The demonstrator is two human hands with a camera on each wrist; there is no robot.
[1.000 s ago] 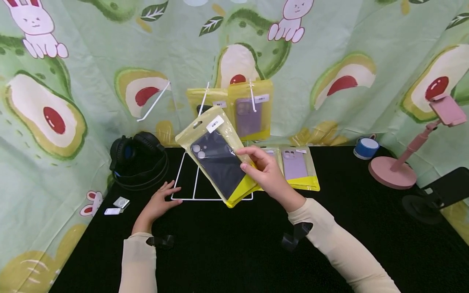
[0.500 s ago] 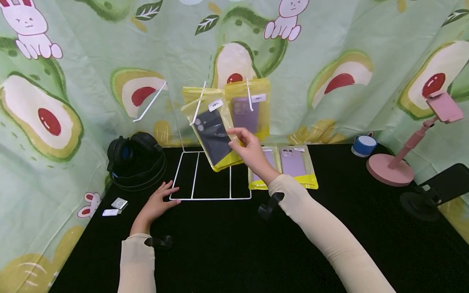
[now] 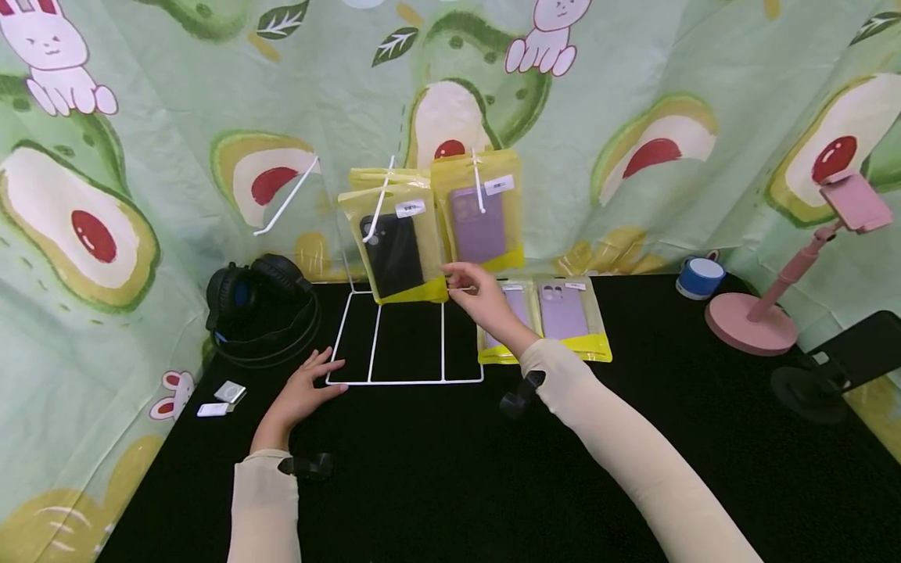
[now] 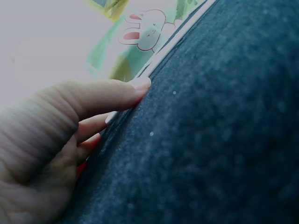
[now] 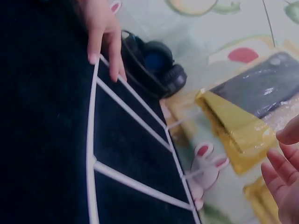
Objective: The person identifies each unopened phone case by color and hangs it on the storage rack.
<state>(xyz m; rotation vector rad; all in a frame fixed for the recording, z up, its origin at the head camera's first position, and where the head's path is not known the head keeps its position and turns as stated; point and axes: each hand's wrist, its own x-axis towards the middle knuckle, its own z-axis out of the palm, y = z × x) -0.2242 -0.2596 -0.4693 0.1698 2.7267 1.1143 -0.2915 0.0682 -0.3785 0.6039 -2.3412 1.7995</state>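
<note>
A clear yellow-edged pouch with a black phone case (image 3: 394,254) hangs from the rack's middle hook (image 3: 378,207), in front of another pouch. My right hand (image 3: 486,301) is at its lower right edge, with thumb and fingers apart; light touch is hard to tell. In the right wrist view the same black phone case (image 5: 254,91) is beside the right fingertips (image 5: 271,172). My left hand (image 3: 299,399) rests at the front left corner of the white wire rack (image 3: 404,382), thumb on the front bar, fingers extended over the side bar (image 5: 140,102).
A pouch with a purple phone case (image 3: 479,223) hangs on the right hook; the left hook (image 3: 287,195) bears nothing. More purple-case pouches (image 3: 563,317) lie right of the rack. Headphones (image 3: 260,309), a blue-and-white roll (image 3: 700,279), a pink stand (image 3: 752,324) and a black stand (image 3: 838,367) surround it.
The right hand has carried the black-case pouch up and back onto the middle hook, then loosened from it. The pouch now hangs nearly straight. The left hand has stayed on the rack's corner.
</note>
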